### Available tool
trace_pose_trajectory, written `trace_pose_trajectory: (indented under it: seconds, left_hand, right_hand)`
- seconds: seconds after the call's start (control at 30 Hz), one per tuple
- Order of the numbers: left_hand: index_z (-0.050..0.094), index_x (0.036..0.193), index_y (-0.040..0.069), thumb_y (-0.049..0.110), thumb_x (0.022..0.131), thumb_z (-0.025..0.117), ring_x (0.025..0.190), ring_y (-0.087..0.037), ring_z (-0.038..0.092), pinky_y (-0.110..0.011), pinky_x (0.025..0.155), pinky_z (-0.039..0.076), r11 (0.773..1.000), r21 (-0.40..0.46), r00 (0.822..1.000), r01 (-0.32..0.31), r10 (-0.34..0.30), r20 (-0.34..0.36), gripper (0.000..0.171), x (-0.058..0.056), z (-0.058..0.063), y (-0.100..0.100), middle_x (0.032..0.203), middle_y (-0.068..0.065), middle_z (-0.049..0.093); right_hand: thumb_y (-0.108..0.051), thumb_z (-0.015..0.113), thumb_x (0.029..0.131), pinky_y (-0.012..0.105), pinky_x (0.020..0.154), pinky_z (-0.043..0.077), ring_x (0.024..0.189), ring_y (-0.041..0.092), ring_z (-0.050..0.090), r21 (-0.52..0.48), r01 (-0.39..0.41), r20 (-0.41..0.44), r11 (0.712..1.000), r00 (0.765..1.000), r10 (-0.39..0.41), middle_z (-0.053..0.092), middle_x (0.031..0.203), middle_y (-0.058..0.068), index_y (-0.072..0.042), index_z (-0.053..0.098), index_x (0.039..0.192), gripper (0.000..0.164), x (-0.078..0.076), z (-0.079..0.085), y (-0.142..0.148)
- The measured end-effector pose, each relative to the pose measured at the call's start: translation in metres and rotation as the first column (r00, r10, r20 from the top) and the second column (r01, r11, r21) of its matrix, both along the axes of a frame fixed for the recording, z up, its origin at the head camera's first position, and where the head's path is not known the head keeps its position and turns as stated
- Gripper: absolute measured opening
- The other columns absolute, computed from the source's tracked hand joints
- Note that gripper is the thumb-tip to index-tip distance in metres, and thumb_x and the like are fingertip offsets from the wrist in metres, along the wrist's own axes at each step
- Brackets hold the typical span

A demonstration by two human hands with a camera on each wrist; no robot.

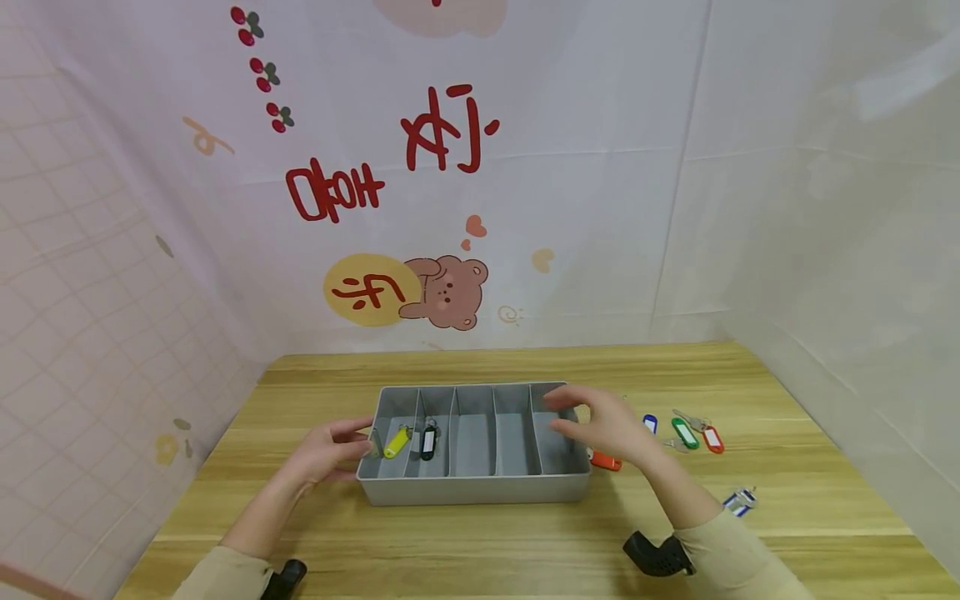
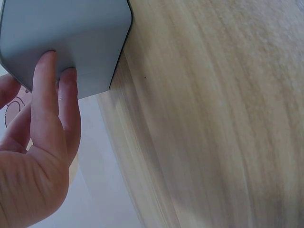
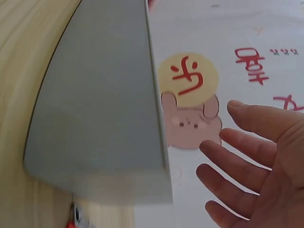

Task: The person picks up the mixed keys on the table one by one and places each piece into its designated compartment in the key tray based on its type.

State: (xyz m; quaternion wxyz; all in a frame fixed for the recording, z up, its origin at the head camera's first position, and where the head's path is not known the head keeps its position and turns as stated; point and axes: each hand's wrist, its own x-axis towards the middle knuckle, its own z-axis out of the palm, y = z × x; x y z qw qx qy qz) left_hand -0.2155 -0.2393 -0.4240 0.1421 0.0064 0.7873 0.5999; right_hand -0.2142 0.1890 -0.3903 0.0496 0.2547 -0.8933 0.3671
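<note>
On our left, the left hand [image 1: 330,454] rests fingertips against the end wall of the grey tray [image 1: 472,490], fingers nearly straight rather than clamped; we should press lightly there, lest the tray slide. On our right, the right hand [image 1: 606,421] hangs over the last compartment, thumb and fingers apart, with nothing between them; we do best to clear the rim and pinch any tag by its flat sides.

The tray sits on the wooden table [image 1: 480,546] between our hands, a plain, shallow box with five slots. The leftmost holds a yellow tag [image 1: 396,443] lying aslant, the next a black tag [image 1: 428,442] with a white label. Just beyond the right end lies an orange tag [image 1: 607,462], then blue [image 1: 649,423], green [image 1: 685,434] and red [image 1: 713,439] ones.
</note>
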Motion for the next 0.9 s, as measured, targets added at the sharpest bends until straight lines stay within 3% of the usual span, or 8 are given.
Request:
trace_pose_trajectory:
  seconds: [0.4, 0.73, 0.9]
  left_hand:
    - [0.043, 0.144, -0.008, 0.002, 0.093, 0.065, 0.094, -0.028, 0.064, -0.047, 0.073, 0.060, 1.000, -0.011, 1.000, -0.011, 0.011, -0.006, 0.057, 0.000, 0.001, 0.001, 0.119, -0.025, 0.058]
    - [0.042, 0.145, -0.007, 0.004, 0.093, 0.067, 0.095, -0.026, 0.063, -0.047, 0.074, 0.060, 1.000, -0.005, 1.000, -0.002, 0.002, -0.006, 0.059, 0.000, 0.000, -0.001, 0.118, -0.024, 0.057]
    - [0.041, 0.146, -0.007, 0.005, 0.094, 0.066, 0.096, -0.027, 0.063, -0.047, 0.073, 0.060, 1.000, -0.013, 1.000, 0.020, -0.020, -0.021, 0.059, -0.001, -0.001, -0.002, 0.120, -0.027, 0.056]
  right_hand:
    - [-0.023, 0.076, 0.089, 0.051, 0.095, 0.047, 0.115, 0.028, 0.059, -0.022, 0.065, -0.089, 0.998, 0.994, -0.066, 0.067, 0.123, 0.003, -0.011, 0.068, 0.124, 0.038, 0.000, -0.010, 0.053]
    - [-0.015, 0.080, 0.085, 0.020, 0.094, 0.044, 0.111, 0.027, 0.061, -0.011, 0.064, -0.235, 0.998, 0.970, -0.065, 0.068, 0.120, 0.002, -0.011, 0.069, 0.122, 0.039, 0.002, -0.022, 0.086]
    - [-0.011, 0.082, 0.082, 0.017, 0.095, 0.040, 0.111, 0.030, 0.060, 0.017, 0.074, -0.286, 0.997, 0.956, -0.066, 0.068, 0.120, 0.004, -0.009, 0.068, 0.123, 0.043, 0.003, -0.027, 0.101]
